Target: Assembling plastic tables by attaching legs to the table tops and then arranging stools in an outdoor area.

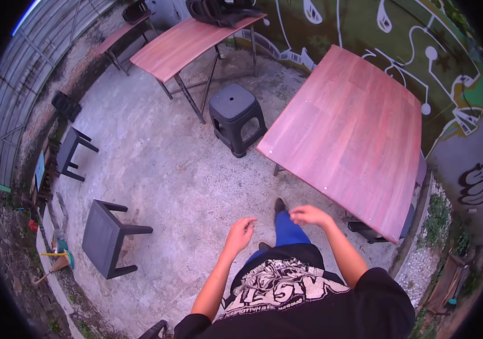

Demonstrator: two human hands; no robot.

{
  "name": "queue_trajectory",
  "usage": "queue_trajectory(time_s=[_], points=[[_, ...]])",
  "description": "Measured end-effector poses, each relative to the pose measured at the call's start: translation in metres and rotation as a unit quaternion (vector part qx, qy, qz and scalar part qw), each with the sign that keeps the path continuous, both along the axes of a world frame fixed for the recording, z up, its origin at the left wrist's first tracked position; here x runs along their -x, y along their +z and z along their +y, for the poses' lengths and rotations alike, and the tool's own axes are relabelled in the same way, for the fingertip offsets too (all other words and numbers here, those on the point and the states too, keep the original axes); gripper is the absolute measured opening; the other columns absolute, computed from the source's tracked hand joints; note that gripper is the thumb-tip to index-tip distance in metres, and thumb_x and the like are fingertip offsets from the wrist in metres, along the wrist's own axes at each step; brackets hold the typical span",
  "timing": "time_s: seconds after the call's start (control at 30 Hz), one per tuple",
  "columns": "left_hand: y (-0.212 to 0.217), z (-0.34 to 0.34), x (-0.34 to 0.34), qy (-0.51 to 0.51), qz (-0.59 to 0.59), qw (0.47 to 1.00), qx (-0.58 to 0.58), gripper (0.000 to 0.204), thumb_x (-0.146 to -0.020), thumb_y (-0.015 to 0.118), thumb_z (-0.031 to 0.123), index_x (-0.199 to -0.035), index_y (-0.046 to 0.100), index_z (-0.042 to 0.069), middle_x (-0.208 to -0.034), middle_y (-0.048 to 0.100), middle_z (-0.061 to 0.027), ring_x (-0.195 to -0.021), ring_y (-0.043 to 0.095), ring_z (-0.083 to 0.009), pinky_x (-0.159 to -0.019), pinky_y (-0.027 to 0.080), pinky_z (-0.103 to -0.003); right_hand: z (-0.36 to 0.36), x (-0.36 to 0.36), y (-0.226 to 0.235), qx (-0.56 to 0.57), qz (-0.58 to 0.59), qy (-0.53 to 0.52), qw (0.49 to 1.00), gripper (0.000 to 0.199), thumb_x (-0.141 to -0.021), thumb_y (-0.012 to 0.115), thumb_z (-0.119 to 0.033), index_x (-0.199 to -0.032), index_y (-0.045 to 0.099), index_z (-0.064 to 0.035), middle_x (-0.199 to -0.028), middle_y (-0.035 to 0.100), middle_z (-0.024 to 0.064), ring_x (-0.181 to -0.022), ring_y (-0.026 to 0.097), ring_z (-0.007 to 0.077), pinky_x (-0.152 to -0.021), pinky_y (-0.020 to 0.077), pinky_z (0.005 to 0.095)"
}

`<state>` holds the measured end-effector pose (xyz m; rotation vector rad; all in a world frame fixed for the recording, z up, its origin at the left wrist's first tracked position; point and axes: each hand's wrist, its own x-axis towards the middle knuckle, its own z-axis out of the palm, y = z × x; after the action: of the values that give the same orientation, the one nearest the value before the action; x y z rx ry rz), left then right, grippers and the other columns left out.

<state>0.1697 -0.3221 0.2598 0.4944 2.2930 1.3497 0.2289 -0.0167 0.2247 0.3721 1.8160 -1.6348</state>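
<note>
My left hand (240, 233) hangs in front of my body, fingers loosely bent and holding nothing. My right hand (311, 216) is at about the same height, its fingers stretched leftward, also bare of any object. The two hands are apart from each other. Closest to my right hand is a wood-patterned table (354, 130), its near edge beyond the fingers and not touched. A dark grey plastic stool (234, 104) with a hole in its seat stands ahead, between this table and a second reddish table (188, 48).
On my left stand two dark stools (103, 240) (69, 150). Dark seats (210, 12) rest on the second table; another table (125, 34) is farther back. A dark seat (368, 231) sits partly under the near table. A broom (55, 265) lies by the left edge. A painted wall (354, 25) borders the right.
</note>
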Motion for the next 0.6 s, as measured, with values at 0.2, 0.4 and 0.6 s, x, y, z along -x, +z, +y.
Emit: queue_trajectory(time_s=[0.2,0.4,0.6], points=[[-0.043,0.006,0.146,0.009,-0.051,0.998,-0.037,0.026,-0.089,0.052,0.005,-0.112,0.063,0.003,-0.092,0.067,-0.0136,-0.080,0.066,-0.0216,-0.073,0.053,-0.033,-0.030,0.189,0.092,0.093,0.097,-0.041,0.990,0.038,-0.094,0.058,-0.024,-0.125,0.057,-0.0020,-0.103,0.066,0.0064,-0.091,0.061,0.0111,-0.073,0.0486,0.0258],[-0.079,0.000,0.300,0.119,-0.141,0.981,-0.052,0.026,-0.091,0.049,0.007,-0.113,0.064,0.005,-0.090,0.068,-0.0116,-0.074,0.065,-0.0163,-0.067,0.053,-0.031,-0.027,0.374,0.057,0.003,0.110,-0.097,0.989,0.040,-0.092,0.056,-0.023,-0.125,0.056,-0.0003,-0.102,0.066,0.0079,-0.084,0.064,0.0132,-0.068,0.0488,0.0264],[-0.110,-0.020,0.423,0.198,-0.254,0.943,-0.081,0.028,-0.093,0.046,0.007,-0.116,0.061,0.002,-0.091,0.066,-0.0087,-0.073,0.064,-0.0155,-0.062,0.052,-0.027,-0.050,0.539,0.027,-0.051,0.110,-0.068,0.990,0.044,-0.088,0.061,-0.026,-0.122,0.058,0.0015,-0.102,0.067,0.0107,-0.079,0.066,0.0152,-0.069,0.0510,0.0288]])
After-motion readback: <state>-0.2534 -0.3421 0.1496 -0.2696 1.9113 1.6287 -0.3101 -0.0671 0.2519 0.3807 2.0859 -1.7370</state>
